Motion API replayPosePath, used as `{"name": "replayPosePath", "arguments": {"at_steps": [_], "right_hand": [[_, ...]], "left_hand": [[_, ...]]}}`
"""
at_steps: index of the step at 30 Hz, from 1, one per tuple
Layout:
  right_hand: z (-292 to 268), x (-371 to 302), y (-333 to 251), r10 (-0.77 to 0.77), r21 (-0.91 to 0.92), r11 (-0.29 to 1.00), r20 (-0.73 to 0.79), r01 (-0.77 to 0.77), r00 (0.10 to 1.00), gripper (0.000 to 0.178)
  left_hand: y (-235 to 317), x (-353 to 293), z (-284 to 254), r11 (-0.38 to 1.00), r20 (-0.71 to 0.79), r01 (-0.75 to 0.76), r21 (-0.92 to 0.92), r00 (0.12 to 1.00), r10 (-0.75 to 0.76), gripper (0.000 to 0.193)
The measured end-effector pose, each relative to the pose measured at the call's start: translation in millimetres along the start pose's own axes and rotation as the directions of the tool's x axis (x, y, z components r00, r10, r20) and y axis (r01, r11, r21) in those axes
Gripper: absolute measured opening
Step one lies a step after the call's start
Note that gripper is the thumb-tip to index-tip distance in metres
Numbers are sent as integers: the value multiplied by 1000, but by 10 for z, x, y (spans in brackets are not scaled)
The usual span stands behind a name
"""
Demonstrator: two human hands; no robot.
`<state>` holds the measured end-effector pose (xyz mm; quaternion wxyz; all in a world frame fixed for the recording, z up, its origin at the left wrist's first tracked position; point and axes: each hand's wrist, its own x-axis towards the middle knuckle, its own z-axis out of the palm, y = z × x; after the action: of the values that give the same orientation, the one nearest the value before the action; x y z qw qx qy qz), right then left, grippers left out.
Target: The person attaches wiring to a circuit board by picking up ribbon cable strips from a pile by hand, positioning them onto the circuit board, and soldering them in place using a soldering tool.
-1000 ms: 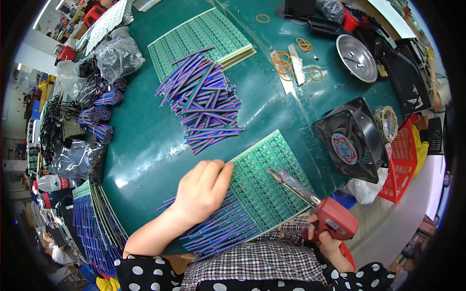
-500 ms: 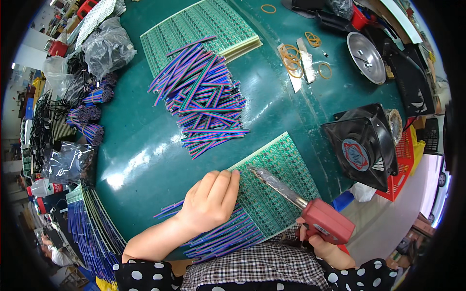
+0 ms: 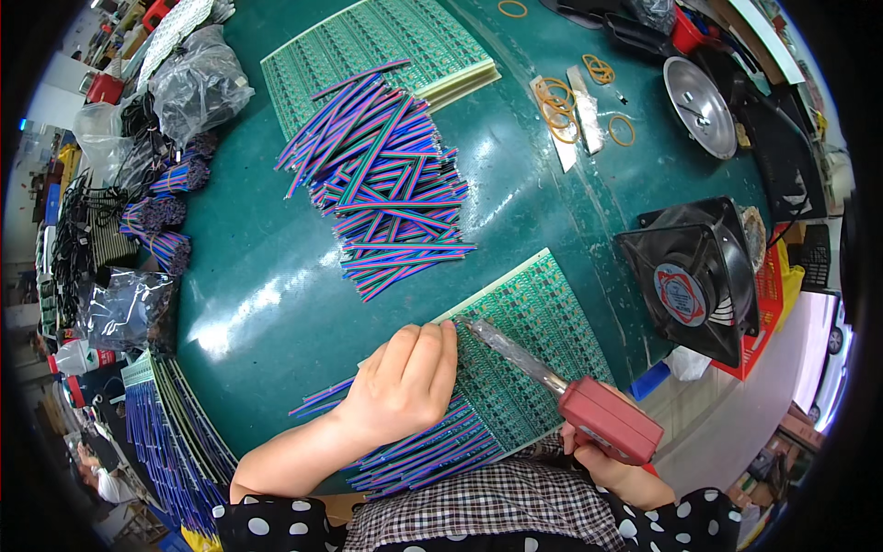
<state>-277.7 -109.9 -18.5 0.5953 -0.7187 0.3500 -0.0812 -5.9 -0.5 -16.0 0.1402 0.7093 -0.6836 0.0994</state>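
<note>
Right hand [image 3: 618, 469] in close, its grip wrapped round a red soldering gun [image 3: 612, 421], tip beside the left hand [image 3: 402, 379]! Those left fingers curl over the green circuit board [image 3: 538, 345]; whether they're pinching anything, I can't tell. Farther across the surface [image 3: 248, 258], striped wires [image 3: 391, 189] lie heaped by stacked boards [image 3: 377, 51].

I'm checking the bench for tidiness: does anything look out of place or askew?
The pile of wire strips looks untidy: strips cross at many angles and some overlap the stack of green boards, unlike the near-parallel strips beside the left hand. I see no obvious damage.
</note>
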Motion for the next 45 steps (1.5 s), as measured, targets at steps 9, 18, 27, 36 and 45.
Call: {"name": "replayPosePath", "arguments": {"at_steps": [9, 18, 27, 36, 45], "right_hand": [[17, 59, 9, -34, 79, 996, 2, 33, 999, 74], [-23, 16, -21, -32, 71, 997, 33, 29, 999, 75], [-35, 109, -14, -334, -177, 927, 8, 330, 942, 73], [-77, -41, -18, -25, 41, 999, 38, 24, 999, 73], [-44, 221, -108, -394, -289, 866, 109, 409, 913, 72]], "left_hand": [[8, 11, -8, 1000, 31, -18, 23, 999, 17, 35], [18, 19, -13, 993, 67, -64, 96, 996, 57, 32], [27, 30, -17, 988, 70, -83, 131, 995, 74, 29], [33, 26, -15, 979, 73, -97, 182, 994, 85, 28], [58, 38, -27, 973, 86, -104, 204, 992, 88, 28]]}}
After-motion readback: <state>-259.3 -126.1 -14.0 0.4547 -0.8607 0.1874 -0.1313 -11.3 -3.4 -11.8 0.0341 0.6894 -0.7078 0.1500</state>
